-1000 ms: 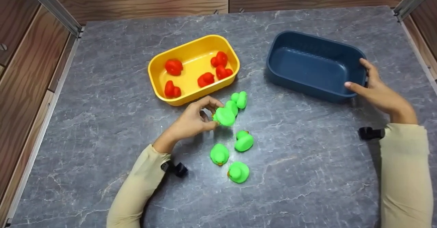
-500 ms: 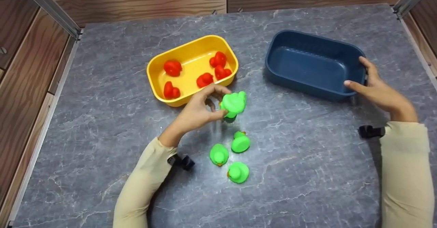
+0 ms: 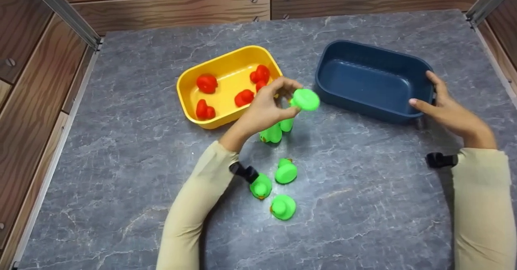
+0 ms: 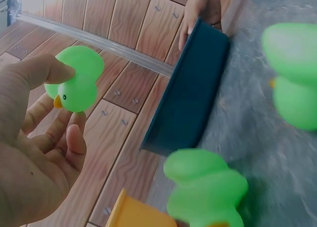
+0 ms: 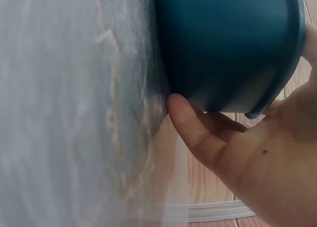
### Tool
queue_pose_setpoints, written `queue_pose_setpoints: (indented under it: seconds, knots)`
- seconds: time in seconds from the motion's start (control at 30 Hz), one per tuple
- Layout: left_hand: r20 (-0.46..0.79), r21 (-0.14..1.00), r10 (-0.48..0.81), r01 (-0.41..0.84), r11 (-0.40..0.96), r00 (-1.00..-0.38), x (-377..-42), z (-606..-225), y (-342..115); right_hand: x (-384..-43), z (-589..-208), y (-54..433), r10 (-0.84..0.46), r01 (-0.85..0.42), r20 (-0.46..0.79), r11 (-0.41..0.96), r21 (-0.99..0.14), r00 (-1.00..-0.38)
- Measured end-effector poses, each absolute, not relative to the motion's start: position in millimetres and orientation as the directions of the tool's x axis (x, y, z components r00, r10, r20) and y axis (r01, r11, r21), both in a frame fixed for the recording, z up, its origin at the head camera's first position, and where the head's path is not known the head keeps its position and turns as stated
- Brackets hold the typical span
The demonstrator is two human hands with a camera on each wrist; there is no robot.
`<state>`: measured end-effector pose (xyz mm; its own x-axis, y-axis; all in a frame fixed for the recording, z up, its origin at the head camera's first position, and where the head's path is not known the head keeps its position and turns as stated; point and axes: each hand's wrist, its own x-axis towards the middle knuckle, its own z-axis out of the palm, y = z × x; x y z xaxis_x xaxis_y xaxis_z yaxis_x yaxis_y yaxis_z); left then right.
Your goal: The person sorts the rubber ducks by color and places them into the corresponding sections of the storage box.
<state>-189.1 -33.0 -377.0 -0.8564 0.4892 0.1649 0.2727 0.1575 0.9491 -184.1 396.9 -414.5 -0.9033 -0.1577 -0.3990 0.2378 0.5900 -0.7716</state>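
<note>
My left hand (image 3: pixel 264 108) pinches a green rubber duck (image 3: pixel 306 100) between thumb and fingers, above the table near the blue bin's left end. Its orange beak and eye show in the left wrist view, where the duck (image 4: pixel 79 91) hangs head down. My right hand (image 3: pixel 458 114) grips the right end of the dark blue bin (image 3: pixel 363 78), thumb at the rim; no ducks lie inside. Beneath my left hand, two green ducks (image 3: pixel 271 133) lie close together, partly hidden. Nearer me are three more green ducks (image 3: pixel 286 173), one partly covered by the left wrist camera.
A yellow bin (image 3: pixel 230 82) with several red ducks (image 3: pixel 207 83) stands left of the blue one; my left hand covers part of its near right corner. Wood-patterned panels (image 3: pixel 169 9) border the grey marbled table (image 3: pixel 363 221) at the back and sides.
The left hand has carried its green duck up and rightward, away from the two ducks by the yellow bin. My right hand stays at the blue bin's end.
</note>
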Motion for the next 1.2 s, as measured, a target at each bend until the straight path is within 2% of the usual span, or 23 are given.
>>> queue_pose_setpoints:
  seconds: [0.57, 0.8, 1.2]
  knots:
    - [0.156, 0.980, 0.374, 0.191, 0.059, -0.914, -226, -368, 28, -184, -417, 395, -0.144, 0.235, -0.384, 0.585, -0.777, -0.912]
    - [0.060, 0.976, 0.332, 0.125, 0.180, -0.941, -240, -369, 49, -185, -416, 395, -0.142, 0.220, -0.365, 0.583, -0.782, -0.920]
    - [0.025, 0.954, 0.244, 0.096, 0.284, -0.969, -255, -381, 66, -188, -420, 392, -0.152, 0.206, -0.354, 0.580, -0.788, -0.923]
